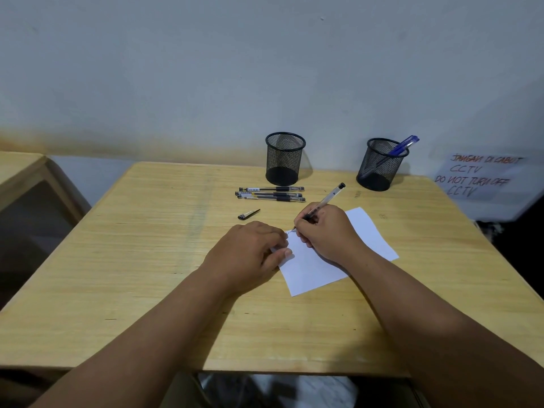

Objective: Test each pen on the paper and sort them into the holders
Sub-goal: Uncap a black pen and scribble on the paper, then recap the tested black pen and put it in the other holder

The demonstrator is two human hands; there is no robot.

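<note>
Right hand (325, 231) clamped on pen (326, 199), tip touching paper (316, 270); left hand (250, 251) flat, fingers together, pressing paper edge.

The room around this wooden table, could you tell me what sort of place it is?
Probably a plain office or monitored workroom: a handwritten CCTV notice on the bare pale wall, and two black mesh pen holders on the table.

Matt wooden table (147, 245), black wire-mesh holders (285, 159), smooth white paper (312, 269)

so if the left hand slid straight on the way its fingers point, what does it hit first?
Most likely the right hand: the left hand rests on the paper edge, fingers pointing right, towards the pen grip. Depth looks shared, both at table level.
</note>
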